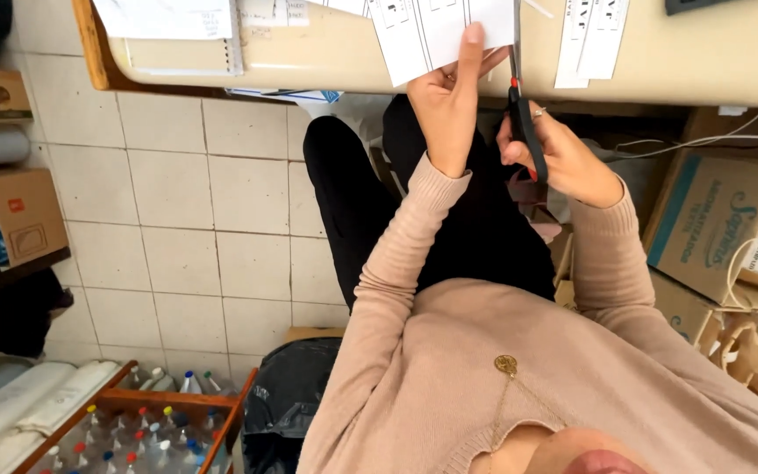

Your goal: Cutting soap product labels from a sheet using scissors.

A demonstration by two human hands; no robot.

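My left hand (447,104) pinches the lower edge of a white printed paper sheet (423,33), thumb stretched up over it, at the front of a beige desk (704,61). My right hand (563,162) grips a pair of scissors with black handles (524,123). Their blades point up along the right edge of the sheet. Both hands are close together above my lap, which is in black trousers. Pink-beige sleeves cover both arms.
Cut paper strips (591,39) and more papers (168,22) lie on the desk. Cardboard boxes (712,219) stand to the right, others on a shelf (19,215) to the left. A wooden crate of bottles (151,412) and a black bag (287,395) rest on the tiled floor.
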